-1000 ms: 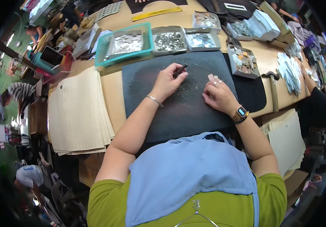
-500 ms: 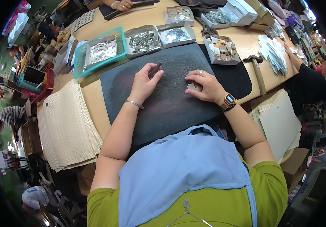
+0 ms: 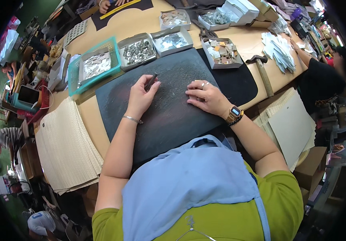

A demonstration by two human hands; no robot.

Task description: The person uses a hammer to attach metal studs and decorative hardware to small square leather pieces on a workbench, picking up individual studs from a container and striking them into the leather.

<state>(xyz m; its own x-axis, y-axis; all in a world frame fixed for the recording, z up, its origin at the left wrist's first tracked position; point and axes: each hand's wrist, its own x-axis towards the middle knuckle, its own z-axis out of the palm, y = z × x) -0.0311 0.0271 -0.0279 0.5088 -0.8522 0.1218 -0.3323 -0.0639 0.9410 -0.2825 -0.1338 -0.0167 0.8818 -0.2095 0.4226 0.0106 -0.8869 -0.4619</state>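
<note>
A large dark work mat (image 3: 173, 116) lies on the wooden table (image 3: 141, 22) in front of me. My left hand (image 3: 141, 96) rests on the mat and is closed around a short dark metal punch tool (image 3: 151, 81), which points away from me. My right hand (image 3: 205, 96), with a ring and a wristwatch, lies flat on the mat to the right, fingers pressed down; whether anything is under them is hidden.
Trays of small metal and leather pieces (image 3: 136, 50) line the mat's far edge, one in a teal basket (image 3: 114, 56). A hammer (image 3: 263, 70) lies at right by white cut pieces (image 3: 279, 48). Woven sheets (image 3: 66, 148) are stacked at left. Another person (image 3: 321, 82) sits at right.
The view has shifted, so the mat and hands sit lower and more to the left. Both hands stay on the mat; the left still grips the tool.
</note>
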